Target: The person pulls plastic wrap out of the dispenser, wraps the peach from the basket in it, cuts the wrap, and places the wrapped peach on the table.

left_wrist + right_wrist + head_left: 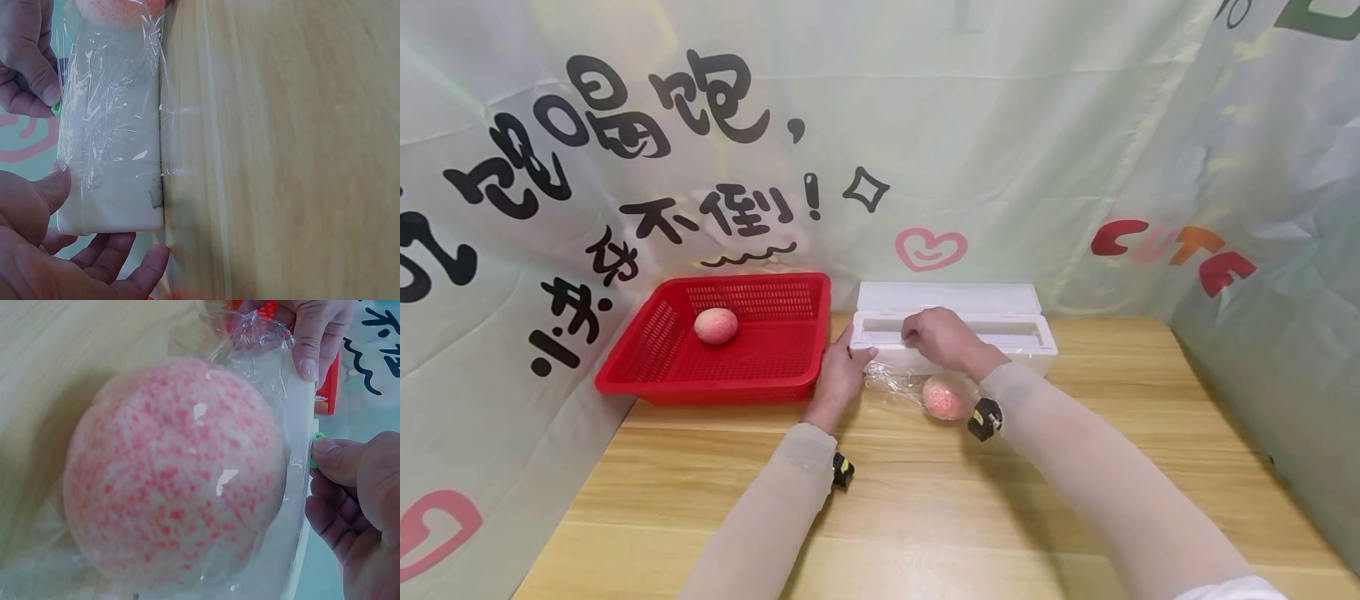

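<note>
A white cling film dispenser box (1026, 364) lies lengthwise near the back of the wooden table, its lid (947, 297) raised. My left hand (838, 375) grips the box's left end, thumb on the upper edge and fingers around the end. Over the box, my right hand (943, 337) pinches a small green slide cutter (316, 450) between thumb and finger at the box's edge. Clear cling film (112, 119) hangs wrinkled down the box's front. In front of the box, a pink-speckled peach (942, 400) lies on the table with film over it.
Left of the box stands a red plastic basket (711, 392) with a second peach (716, 326) inside, close beside my left hand. A printed cloth (1000, 167) hangs behind the table (880, 517) and along its sides.
</note>
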`<action>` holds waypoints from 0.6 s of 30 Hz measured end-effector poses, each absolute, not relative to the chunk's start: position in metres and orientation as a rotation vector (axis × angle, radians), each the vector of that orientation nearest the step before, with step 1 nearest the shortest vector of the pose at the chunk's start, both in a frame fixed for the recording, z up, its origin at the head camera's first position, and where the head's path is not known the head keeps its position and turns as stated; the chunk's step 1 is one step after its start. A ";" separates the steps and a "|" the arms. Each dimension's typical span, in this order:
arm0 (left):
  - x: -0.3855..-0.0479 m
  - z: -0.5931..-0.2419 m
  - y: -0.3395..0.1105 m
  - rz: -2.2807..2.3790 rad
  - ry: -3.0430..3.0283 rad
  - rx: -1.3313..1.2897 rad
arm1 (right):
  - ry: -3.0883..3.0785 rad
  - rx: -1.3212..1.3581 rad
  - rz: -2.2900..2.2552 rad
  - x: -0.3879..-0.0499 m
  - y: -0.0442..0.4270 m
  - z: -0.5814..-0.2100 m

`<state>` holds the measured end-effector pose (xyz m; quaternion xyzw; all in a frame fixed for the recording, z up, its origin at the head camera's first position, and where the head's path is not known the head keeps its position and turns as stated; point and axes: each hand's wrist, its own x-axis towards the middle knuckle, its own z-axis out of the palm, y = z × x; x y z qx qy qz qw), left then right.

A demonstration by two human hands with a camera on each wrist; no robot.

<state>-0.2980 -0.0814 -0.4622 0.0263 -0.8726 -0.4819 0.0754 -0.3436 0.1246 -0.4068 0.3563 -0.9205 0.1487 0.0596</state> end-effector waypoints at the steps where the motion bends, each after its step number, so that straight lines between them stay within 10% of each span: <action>1: -0.298 -0.462 -0.081 -1.450 -2.616 0.078 | -2.789 1.076 0.456 -0.344 0.126 -0.407; 18: -0.298 -0.463 -0.082 -1.480 -2.624 0.103 | -2.829 1.032 0.449 -0.342 0.144 -0.405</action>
